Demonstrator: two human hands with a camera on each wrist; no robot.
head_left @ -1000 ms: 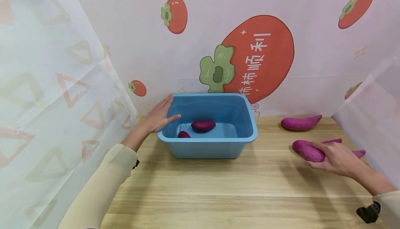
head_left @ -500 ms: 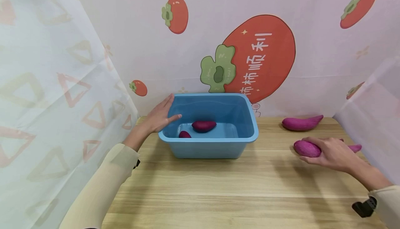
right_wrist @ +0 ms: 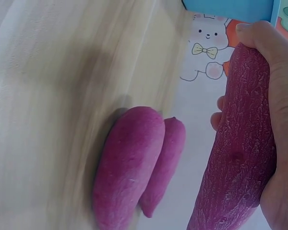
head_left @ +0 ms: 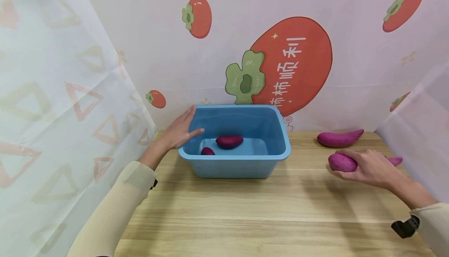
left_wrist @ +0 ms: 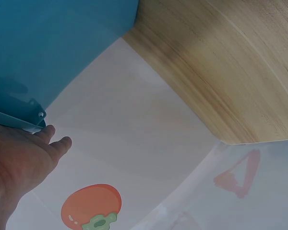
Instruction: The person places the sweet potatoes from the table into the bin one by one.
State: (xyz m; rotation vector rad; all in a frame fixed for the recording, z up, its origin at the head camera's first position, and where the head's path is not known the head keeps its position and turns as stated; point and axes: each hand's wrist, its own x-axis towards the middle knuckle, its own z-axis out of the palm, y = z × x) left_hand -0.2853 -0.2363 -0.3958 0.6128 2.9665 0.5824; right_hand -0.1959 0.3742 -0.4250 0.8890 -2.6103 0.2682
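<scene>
1. Right hand (head_left: 373,167): fingers (right_wrist: 215,120) and thumb clamped round the held sweet potato (right_wrist: 237,139), which looks raised off the bench (head_left: 228,210). Blunt end faces the tub.
2. Step in hand, as I judge it: carrying. Best done with a firm wrap; the slim tail could swing and knock.
3. Beneath and beyond: near sweet potato (right_wrist: 129,167) and far sweet potato (right_wrist: 165,165) lie on the bench. Lift clear of both before going sideways.
4. Left hand (head_left: 180,130): fingers straight, thumb apart, resting at the left rim of the blue tub (head_left: 235,157). Useful for steadying.
5. Two sweet potatoes (head_left: 229,141) inside the tub; right half offers room.
</scene>
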